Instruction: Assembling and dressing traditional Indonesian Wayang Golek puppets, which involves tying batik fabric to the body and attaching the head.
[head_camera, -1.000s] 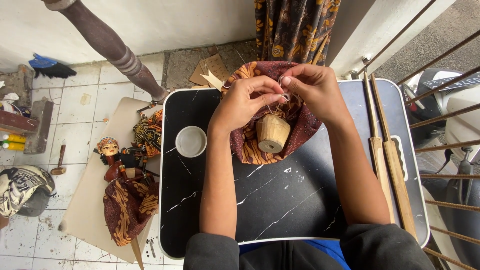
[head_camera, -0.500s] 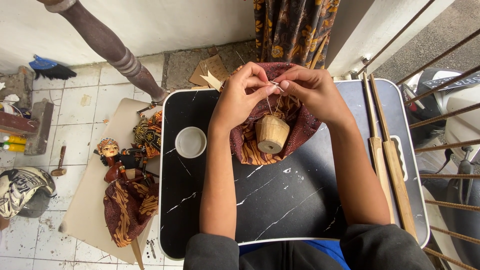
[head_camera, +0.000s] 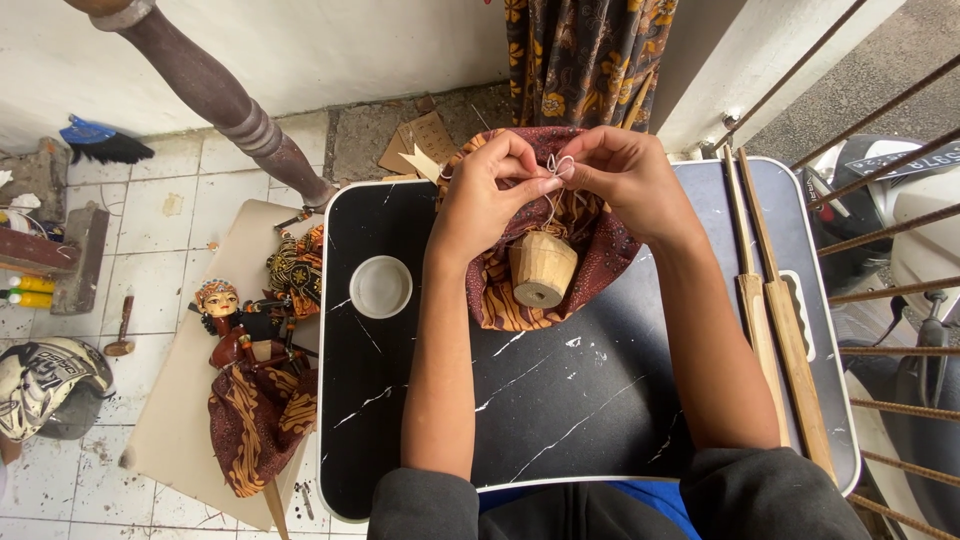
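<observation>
Head camera, single view: looking almost straight down from the wearer's head onto a black table (head_camera: 560, 400), sitting close above it. Forearms are entering from the bottom edge, with the left hand (head_camera: 490, 195) and right hand (head_camera: 625, 175) meeting just above centre. The frame is also taking in tiled floor (head_camera: 170, 215) at left and railing bars (head_camera: 880, 240) at right.

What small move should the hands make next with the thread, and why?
Probably pull the thread ends apart to tighten the loop. Both hands, left and right, pinch the thread above the wooden piece, which lies on the patterned cloth, and a small loop looks open between the fingertips.
</observation>
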